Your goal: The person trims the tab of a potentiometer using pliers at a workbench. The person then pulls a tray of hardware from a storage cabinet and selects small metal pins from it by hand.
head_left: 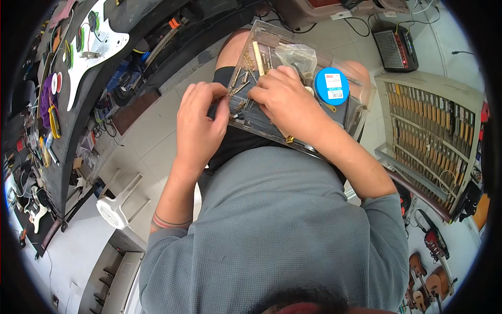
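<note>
A clear plastic tray [361,112] rests on the lap, holding several small metal parts and screws. My left hand [201,118] is at the tray's left edge, thumb and fingertips pressed together; what they hold, if anything, is too small to name. Inside the tray, my right hand [287,102] reaches down among the small parts with fingers curled, its fingertips partly hidden. Beside it lie a round blue-lidded container [331,86] with a white label and a clear plastic bag [299,58]. A pale strip [258,58] stands near the tray's far left part.
On the left, a dark workbench [151,15] carries a white guitar pickguard [99,42] and tools. A white stool [112,212] is on the floor. To the right are a rack of files [429,131], a black speaker [395,48] and several guitars [436,282].
</note>
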Demonstrator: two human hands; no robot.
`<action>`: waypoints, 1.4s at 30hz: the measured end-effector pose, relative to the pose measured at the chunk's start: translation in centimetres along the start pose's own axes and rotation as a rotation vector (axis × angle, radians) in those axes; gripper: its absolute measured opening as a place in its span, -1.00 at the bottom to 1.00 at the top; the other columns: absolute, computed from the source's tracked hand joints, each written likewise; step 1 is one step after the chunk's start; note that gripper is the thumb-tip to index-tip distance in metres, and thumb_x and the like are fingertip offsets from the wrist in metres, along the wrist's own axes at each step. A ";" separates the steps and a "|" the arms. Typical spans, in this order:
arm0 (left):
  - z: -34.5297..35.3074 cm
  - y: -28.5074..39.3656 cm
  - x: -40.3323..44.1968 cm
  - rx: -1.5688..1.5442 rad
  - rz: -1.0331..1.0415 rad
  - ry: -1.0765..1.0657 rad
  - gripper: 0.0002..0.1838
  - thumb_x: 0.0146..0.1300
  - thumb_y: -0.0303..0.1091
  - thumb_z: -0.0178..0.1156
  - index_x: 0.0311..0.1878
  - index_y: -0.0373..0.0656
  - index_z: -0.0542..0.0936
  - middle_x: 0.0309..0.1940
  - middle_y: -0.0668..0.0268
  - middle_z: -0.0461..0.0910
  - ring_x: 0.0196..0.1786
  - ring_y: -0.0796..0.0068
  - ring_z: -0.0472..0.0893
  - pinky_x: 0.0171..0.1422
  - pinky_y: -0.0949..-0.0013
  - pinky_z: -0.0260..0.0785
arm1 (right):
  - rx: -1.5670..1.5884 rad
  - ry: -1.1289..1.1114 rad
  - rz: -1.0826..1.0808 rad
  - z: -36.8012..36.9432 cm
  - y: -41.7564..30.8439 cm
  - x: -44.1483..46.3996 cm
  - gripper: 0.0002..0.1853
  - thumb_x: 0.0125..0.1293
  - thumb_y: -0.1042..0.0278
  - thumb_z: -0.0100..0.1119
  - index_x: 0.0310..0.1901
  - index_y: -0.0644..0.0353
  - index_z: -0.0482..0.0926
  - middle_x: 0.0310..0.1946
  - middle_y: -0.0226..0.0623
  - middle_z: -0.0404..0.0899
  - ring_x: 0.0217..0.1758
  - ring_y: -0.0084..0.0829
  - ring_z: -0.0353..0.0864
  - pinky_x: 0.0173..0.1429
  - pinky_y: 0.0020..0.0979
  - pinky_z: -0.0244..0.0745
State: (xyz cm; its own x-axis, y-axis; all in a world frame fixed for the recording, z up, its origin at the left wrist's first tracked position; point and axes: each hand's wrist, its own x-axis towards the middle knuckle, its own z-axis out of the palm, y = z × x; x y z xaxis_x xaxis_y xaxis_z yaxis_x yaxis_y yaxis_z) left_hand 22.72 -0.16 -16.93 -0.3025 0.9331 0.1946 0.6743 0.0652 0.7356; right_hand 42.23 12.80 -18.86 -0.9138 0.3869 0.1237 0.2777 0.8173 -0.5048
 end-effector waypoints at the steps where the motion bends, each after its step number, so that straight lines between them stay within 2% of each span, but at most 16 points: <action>1: 0.0 0.0 0.0 0.000 -0.002 -0.001 -0.83 0.32 -0.67 0.44 -0.09 -0.29 0.68 -0.28 0.21 0.65 -0.17 0.25 0.62 0.00 0.21 0.51 | -0.027 -0.006 -0.018 0.0 0.0 0.0 -0.77 0.25 0.49 0.48 -0.04 0.14 0.79 -0.08 -0.26 0.72 0.20 -0.19 0.69 0.54 -0.09 0.41; 7: -0.2 -0.1 0.1 -0.001 0.002 -0.014 -0.83 0.32 -0.66 0.45 -0.08 -0.29 0.69 -0.29 0.21 0.65 -0.17 0.24 0.63 0.01 0.19 0.51 | -0.143 -0.090 -0.153 -1.0 0.1 0.4 -0.78 0.26 0.43 0.41 -0.05 0.14 0.78 -0.03 -0.28 0.70 0.24 -0.21 0.66 0.56 -0.12 0.44; 10: 0.2 -0.3 0.1 0.012 0.032 -0.028 -0.82 0.31 -0.67 0.45 -0.09 -0.28 0.69 -0.28 0.21 0.67 -0.16 0.20 0.63 0.02 0.17 0.51 | -0.080 -0.032 -0.219 -0.4 0.4 1.0 -0.82 0.31 0.41 0.36 -0.06 0.13 0.77 -0.01 -0.30 0.71 0.25 -0.24 0.66 0.55 -0.12 0.46; 13: 0.4 -0.1 0.1 0.066 0.067 -0.058 -0.82 0.30 -0.65 0.46 -0.09 -0.24 0.71 -0.26 0.23 0.68 -0.12 0.15 0.63 0.05 0.12 0.48 | -0.106 -0.001 -0.297 0.1 0.6 1.8 -0.86 0.38 0.33 0.30 -0.16 0.10 0.80 -0.12 -0.34 0.74 0.19 -0.31 0.68 0.46 -0.23 0.48; 16: 0.6 0.4 -0.1 0.200 0.088 -0.116 -0.84 0.31 -0.58 0.48 -0.10 -0.18 0.72 -0.21 0.27 0.68 -0.05 0.13 0.62 0.11 0.10 0.43 | -0.324 -0.031 -0.298 -0.4 0.4 1.3 -0.85 0.39 0.28 0.30 -0.17 0.11 0.80 -0.12 -0.33 0.75 0.18 -0.33 0.68 0.41 -0.26 0.48; 22: 1.2 1.1 -0.1 0.399 0.112 -0.229 -0.82 0.32 -0.49 0.49 -0.04 -0.11 0.76 -0.11 0.32 0.68 0.09 0.18 0.60 0.22 0.09 0.35 | -0.362 -0.121 -0.198 0.1 -0.2 0.0 -0.83 0.40 0.29 0.30 -0.15 0.17 0.79 -0.18 -0.31 0.74 0.11 -0.32 0.70 0.38 -0.23 0.47; 23: 1.0 1.3 0.0 0.412 0.110 -0.242 -0.81 0.33 -0.49 0.49 -0.02 -0.11 0.76 -0.09 0.32 0.69 0.10 0.19 0.60 0.23 0.09 0.34 | -0.309 -0.129 -0.165 0.1 -0.3 -0.2 -0.83 0.36 0.29 0.35 -0.14 0.18 0.75 -0.15 -0.28 0.73 0.12 -0.27 0.70 0.40 -0.19 0.46; 26: 0.6 2.1 0.1 0.277 0.177 -0.134 -0.78 0.32 -0.48 0.50 0.02 -0.11 0.79 -0.07 0.32 0.72 0.09 0.17 0.62 0.23 0.09 0.35 | -0.101 -0.108 -0.069 -0.2 -0.4 -0.4 -0.77 0.27 0.34 0.47 -0.12 0.21 0.65 -0.10 -0.20 0.69 0.12 -0.15 0.68 0.41 -0.11 0.46; 28: 0.2 2.3 0.1 0.153 0.173 -0.206 -0.78 0.32 -0.47 0.52 0.01 -0.11 0.80 -0.06 0.32 0.73 0.07 0.17 0.63 0.22 0.10 0.36 | 0.121 -0.044 0.004 -0.8 -0.8 -1.2 -0.78 0.29 0.40 0.48 -0.15 0.20 0.59 -0.12 -0.17 0.66 0.08 -0.09 0.67 0.39 -0.09 0.46; 31: 0.5 1.9 -0.3 0.091 0.167 -0.277 -0.79 0.31 -0.44 0.55 -0.01 -0.13 0.80 -0.09 0.32 0.73 0.02 0.17 0.64 0.19 0.12 0.38 | 0.225 0.049 -0.010 -1.9 -1.5 -1.9 -0.73 0.29 0.48 0.49 -0.15 0.20 0.52 -0.16 -0.16 0.61 0.05 -0.03 0.64 0.34 -0.05 0.47; 37: 0.2 2.3 0.3 0.077 0.218 -0.385 -0.82 0.33 -0.43 0.55 -0.05 -0.16 0.79 -0.15 0.29 0.71 -0.02 0.16 0.65 0.13 0.14 0.42 | 0.257 -0.001 -0.015 -3.0 -1.0 -2.7 -0.77 0.38 0.41 0.44 -0.07 0.19 0.56 -0.12 -0.16 0.68 0.10 -0.06 0.67 0.39 -0.06 0.48; 40: 0.3 1.8 0.4 0.048 0.196 -0.327 -0.86 0.35 -0.47 0.53 -0.06 -0.18 0.79 -0.18 0.27 0.70 -0.05 0.16 0.66 0.11 0.15 0.46 | 0.369 -0.054 0.016 -4.2 1.2 -1.8 -0.69 0.31 0.51 0.46 0.07 0.16 0.68 -0.02 -0.23 0.68 0.13 -0.08 0.66 0.37 -0.06 0.49; 42: 0.6 1.5 0.3 -0.018 0.157 -0.272 -0.88 0.38 -0.51 0.50 -0.07 -0.21 0.78 -0.21 0.25 0.70 -0.09 0.17 0.67 0.08 0.17 0.49 | 0.023 0.113 -0.005 -3.7 3.9 -1.0 -0.63 0.32 0.51 0.41 0.17 0.09 0.74 0.08 -0.29 0.70 0.18 -0.13 0.65 0.39 -0.08 0.49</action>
State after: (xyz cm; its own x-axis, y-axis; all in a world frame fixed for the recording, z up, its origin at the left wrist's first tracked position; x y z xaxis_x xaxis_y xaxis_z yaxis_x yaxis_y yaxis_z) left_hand 24.08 0.46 -16.13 -0.0021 0.9918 0.1279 0.6858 -0.0917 0.7220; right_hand 45.34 17.11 -17.80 -0.8758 0.4292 0.2209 0.2651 0.8100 -0.5231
